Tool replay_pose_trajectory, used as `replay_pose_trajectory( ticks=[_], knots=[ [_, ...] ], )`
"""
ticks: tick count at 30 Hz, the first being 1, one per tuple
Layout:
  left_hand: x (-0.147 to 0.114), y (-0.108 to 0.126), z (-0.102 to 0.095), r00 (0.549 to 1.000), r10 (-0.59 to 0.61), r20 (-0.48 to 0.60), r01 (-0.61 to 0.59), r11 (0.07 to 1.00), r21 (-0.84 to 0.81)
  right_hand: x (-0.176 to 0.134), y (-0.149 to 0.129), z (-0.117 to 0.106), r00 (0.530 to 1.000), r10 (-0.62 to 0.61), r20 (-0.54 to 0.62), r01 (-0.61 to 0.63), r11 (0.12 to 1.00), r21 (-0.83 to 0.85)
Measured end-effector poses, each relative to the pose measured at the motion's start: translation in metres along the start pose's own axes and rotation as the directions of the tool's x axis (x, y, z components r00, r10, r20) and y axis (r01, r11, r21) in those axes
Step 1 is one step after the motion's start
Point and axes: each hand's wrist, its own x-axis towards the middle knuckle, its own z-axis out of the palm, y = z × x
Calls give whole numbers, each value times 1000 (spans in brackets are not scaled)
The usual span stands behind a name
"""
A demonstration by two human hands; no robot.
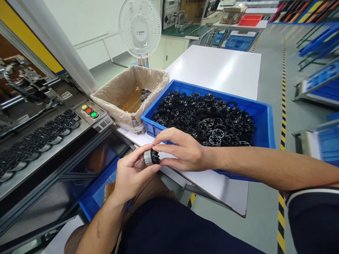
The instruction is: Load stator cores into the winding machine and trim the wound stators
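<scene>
Between my two hands is a small silver metal ring (148,158), probably a stator core, with a black toothed plastic piece (155,157) on its right-hand side. My left hand (132,174) grips the metal ring, thumb below and fingers above and behind. From the right, my right hand (185,151) closes its thumb and fingers around the black toothed piece; its exact contact is partly hidden. Just beyond my hands, a blue bin (270,123) holds many loose black plastic rings (215,120), thin and slotted.
A plastic-lined carton (106,95) with a few black parts stands left of the bin. Rows of ring parts (37,144) lie on the machine at left, beside a button panel (93,114). A fan (140,30) stands behind the white table (219,67).
</scene>
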Motion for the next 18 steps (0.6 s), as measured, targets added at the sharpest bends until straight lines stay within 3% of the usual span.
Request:
replay_pose_trajectory(
  ticks=[18],
  knots=[
    [-1, 2, -1, 998, -55, -15, 56, 997, 57, -5, 2, 0, 999, -54, -1, 54, 999, 0]
  ],
)
